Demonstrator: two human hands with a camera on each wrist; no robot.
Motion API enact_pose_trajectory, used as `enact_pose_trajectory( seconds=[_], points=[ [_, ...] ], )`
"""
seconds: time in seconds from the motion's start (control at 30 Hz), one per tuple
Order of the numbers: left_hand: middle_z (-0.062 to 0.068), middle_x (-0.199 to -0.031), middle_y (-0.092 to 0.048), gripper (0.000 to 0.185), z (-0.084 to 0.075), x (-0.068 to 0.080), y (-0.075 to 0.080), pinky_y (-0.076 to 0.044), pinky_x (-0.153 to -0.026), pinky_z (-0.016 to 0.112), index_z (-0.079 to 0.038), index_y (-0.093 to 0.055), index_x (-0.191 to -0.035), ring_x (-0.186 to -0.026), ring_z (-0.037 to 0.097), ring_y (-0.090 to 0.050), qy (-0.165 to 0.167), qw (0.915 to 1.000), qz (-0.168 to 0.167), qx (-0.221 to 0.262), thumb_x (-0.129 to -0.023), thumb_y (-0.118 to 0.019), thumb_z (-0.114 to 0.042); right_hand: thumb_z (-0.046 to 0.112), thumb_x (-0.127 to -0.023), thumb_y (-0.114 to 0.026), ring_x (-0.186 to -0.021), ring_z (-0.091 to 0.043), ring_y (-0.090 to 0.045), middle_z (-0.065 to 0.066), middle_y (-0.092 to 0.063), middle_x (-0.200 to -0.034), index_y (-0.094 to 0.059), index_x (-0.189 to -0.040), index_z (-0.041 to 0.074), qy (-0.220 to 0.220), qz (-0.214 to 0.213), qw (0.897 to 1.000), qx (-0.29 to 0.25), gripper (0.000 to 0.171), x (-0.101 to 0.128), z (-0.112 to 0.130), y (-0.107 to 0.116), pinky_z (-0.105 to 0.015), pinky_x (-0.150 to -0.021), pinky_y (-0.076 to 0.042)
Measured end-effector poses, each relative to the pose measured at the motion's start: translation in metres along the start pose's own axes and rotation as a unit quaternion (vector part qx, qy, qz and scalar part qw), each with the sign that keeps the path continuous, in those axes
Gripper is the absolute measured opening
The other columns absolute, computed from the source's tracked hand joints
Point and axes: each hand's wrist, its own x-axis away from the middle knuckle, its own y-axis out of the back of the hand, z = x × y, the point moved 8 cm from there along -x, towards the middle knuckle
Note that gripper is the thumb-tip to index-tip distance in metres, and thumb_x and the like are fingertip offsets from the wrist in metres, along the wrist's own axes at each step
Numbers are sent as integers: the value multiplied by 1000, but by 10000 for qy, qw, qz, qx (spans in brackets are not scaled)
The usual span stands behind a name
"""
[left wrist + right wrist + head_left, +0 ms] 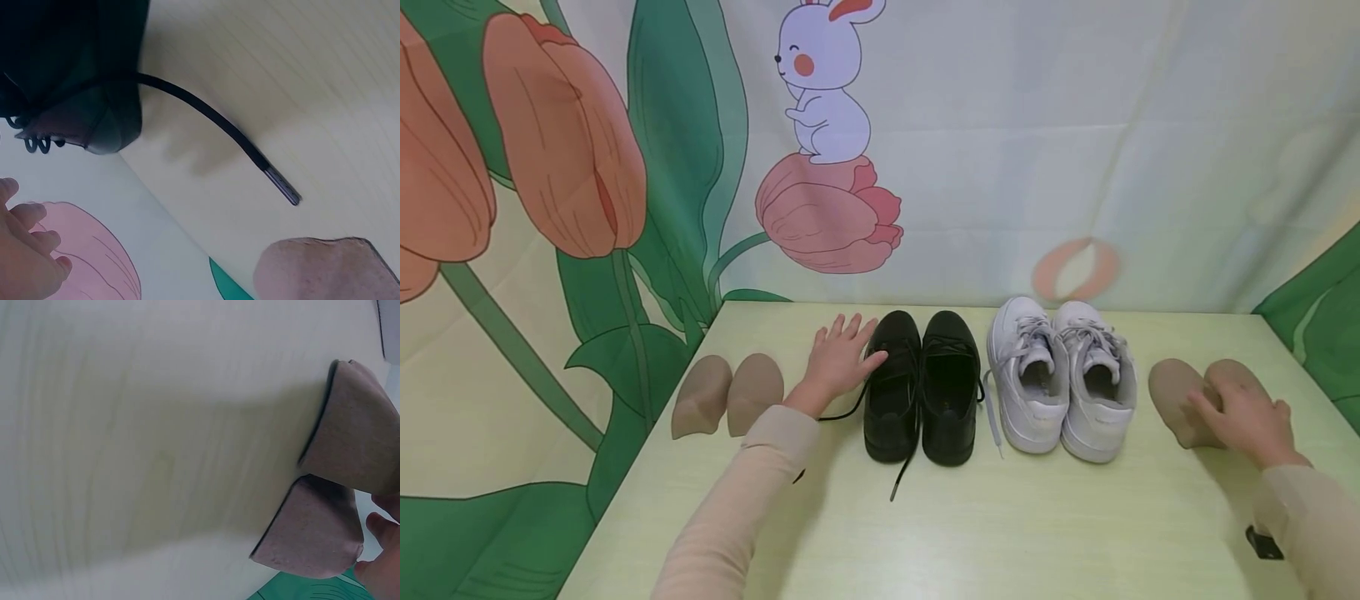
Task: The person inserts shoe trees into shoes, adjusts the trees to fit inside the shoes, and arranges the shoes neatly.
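Observation:
My left hand [838, 362], fingers spread, is beside the left shoe of a black lace-up pair [891, 396], its thumb overlapping the shoe's edge in the head view. A loose black shoelace [219, 119] curves over the table in the left wrist view. My right hand [1251, 425] is over the right one of two beige, rounded, toe-shaped pieces [1238, 375] at the table's right, its thumb pointing toward the left piece [1176, 396]. In the right wrist view its fingertips [378, 525] are right by the edge of the lower piece [312, 531].
White sneakers [1030, 392] with laces stand right of the black shoes. Another pair of beige toe-shaped pieces [752, 392] is at the left on the pale wooden table [985, 533]. A printed cloth [985, 150] hangs behind. A small black object [1264, 543] shows by the right sleeve.

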Motion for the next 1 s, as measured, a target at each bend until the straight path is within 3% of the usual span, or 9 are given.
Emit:
enact_pose_trajectory(
  seconds=[0.13, 0.3, 0.6, 1.0],
  points=[
    [9, -146, -22, 62, -8, 2, 2, -13, -106, 52, -21, -22, -141, -136, 32, -12, -116, 9999, -76, 52, -89, -34, -53, 51, -91, -30, -109, -54, -29, -38, -32, -126, -37, -126, -3, -115, 198, 9997, 106, 65, 3, -3, -7, -72, -79, -13],
    [9, -146, -22, 62, -16, 4, 3, -13, -106, 52, -21, -22, -141, -136, 32, -12, -260, 9995, -143, 93, -90, -34, -52, 51, -91, -28, -114, -54, -25, -37, -29, -129, -37, -128, -6, -164, 362, 9991, 153, 69, 7, -4, -12, -73, -81, -9],
    [9, -146, -24, 61, -28, 3, 4, -14, -106, 52, -21, -23, -141, -136, 32, -13, -421, 9986, -270, 195, -89, -36, -51, 51, -90, -30, -114, -54, -24, -37, -30, -129, -36, -129, -5, -163, 298, 9992, 207, 68, 8, -6, -12, -74, -80, -8],
    [6, -146, -23, 60, -44, 3, 3, -12, -107, 51, -23, -23, -141, -136, 29, -11, -531, 9982, -187, 205, -89, -36, -51, 57, -84, -43, -111, -50, -29, -36, -37, -125, -40, -125, -5, -124, -69, 9995, 286, 75, 11, -2, -11, -74, -80, -8]
  ],
)
